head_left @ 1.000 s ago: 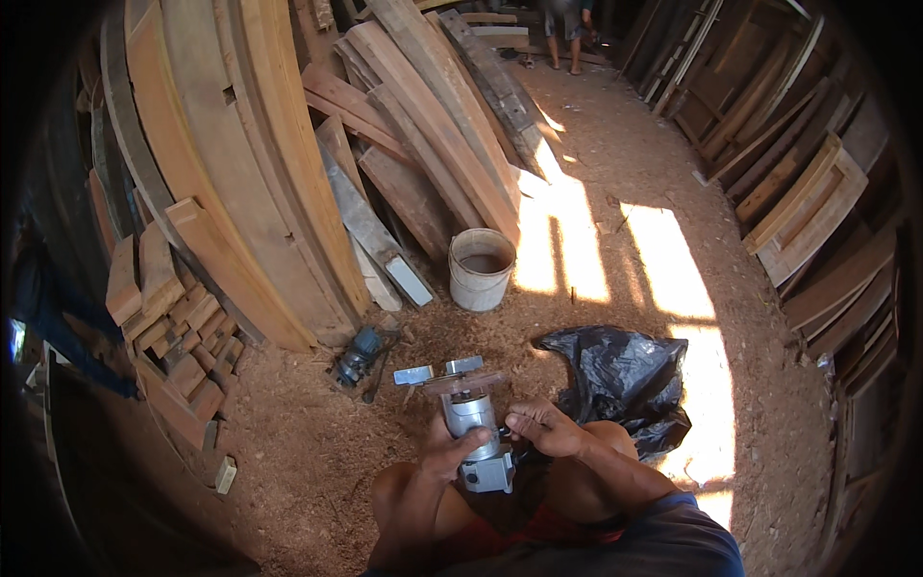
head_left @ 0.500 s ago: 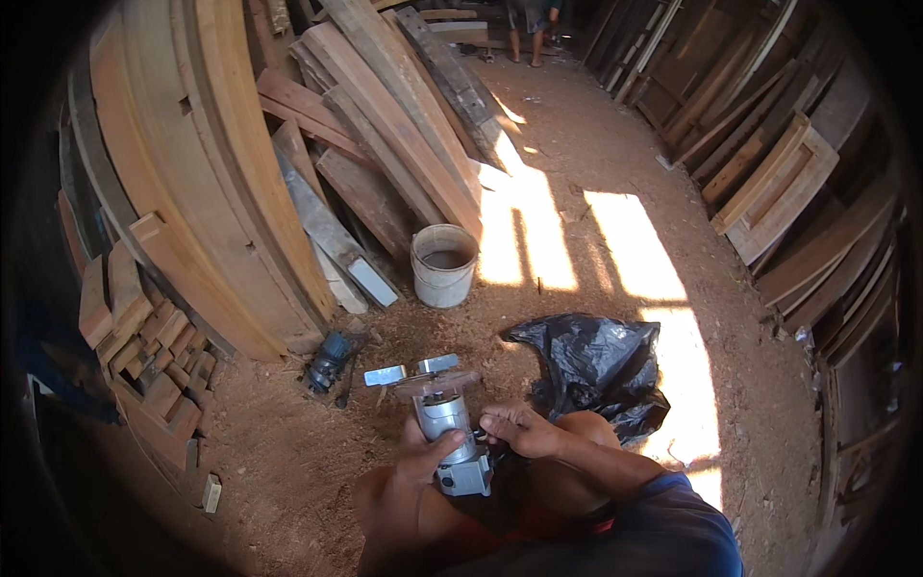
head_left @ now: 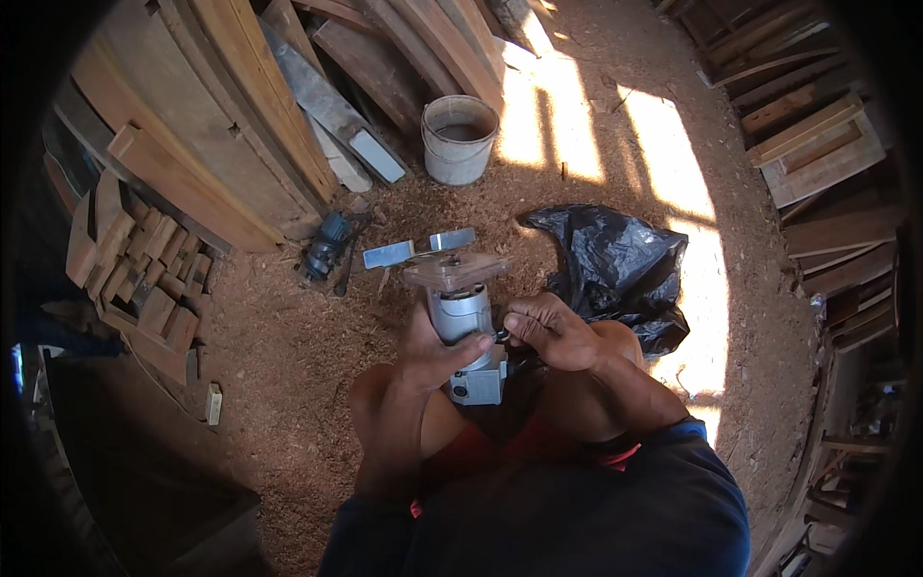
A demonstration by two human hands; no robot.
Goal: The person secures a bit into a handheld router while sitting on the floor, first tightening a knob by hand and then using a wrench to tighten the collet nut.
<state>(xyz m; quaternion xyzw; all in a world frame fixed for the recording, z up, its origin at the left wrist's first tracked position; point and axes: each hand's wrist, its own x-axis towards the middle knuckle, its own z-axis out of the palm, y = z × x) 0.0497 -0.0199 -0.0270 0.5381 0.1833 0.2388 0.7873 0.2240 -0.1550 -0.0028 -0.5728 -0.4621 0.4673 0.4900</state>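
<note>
A silver trim router [head_left: 463,319] is held upright over my lap, its clear base plate [head_left: 456,271] facing up and away from me. My left hand [head_left: 430,354] is wrapped round the router's body, thumb across the front. From the right, my right hand [head_left: 556,332] has its fingers closed at a small knob [head_left: 502,336] on the router's side. The fingertips partly hide that knob. Just past the base plate, two shiny flat metal pieces [head_left: 388,254] stick out; how they join the router cannot be told.
A blue power tool [head_left: 329,242] lies on the sawdust-covered floor ahead left. Beyond stands a whitish bucket [head_left: 460,140]. A crumpled black plastic bag [head_left: 615,260] lies to the right. Stacked offcuts [head_left: 154,255] and leaning planks [head_left: 207,106] line the left; wooden frames [head_left: 817,144] line the right.
My view has tipped down, so the floor things sit higher in the picture and a distant person has left it. Both hands keep their hold on the router.
</note>
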